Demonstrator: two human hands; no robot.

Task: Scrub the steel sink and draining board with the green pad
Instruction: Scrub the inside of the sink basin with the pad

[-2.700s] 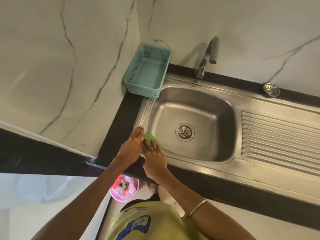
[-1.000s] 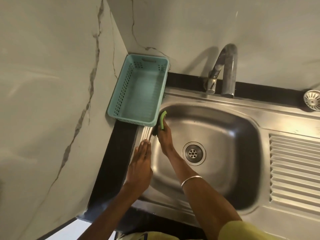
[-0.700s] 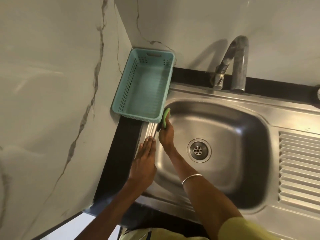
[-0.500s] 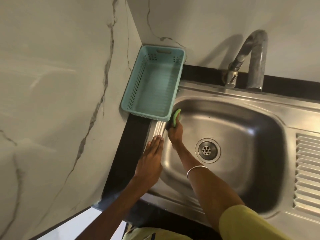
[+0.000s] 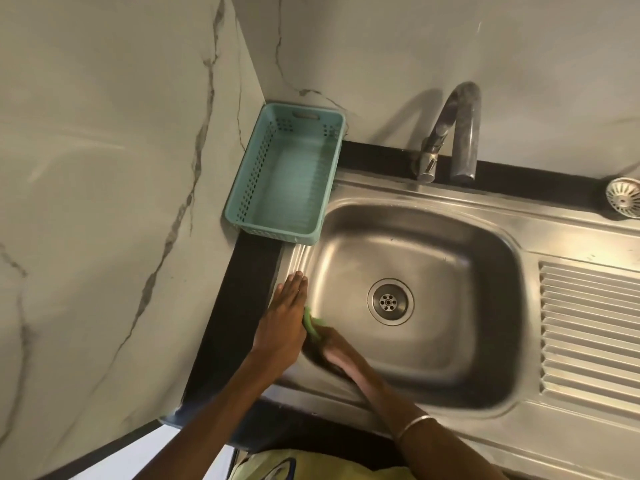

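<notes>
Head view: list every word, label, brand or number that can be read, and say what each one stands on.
No text can be read anywhere in this view.
Yellow garment: a blue mark shows at the bottom edge, cut off and blurred; no letters can be made out.
Teal basket, tap, steel sink, strainer: no label or brand visible.

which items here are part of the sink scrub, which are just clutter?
In the job: green pad held in right hand; left hand flat on steel sink rim; draining board.

Just lying about: teal basket, tap, loose strainer on back ledge.
</notes>
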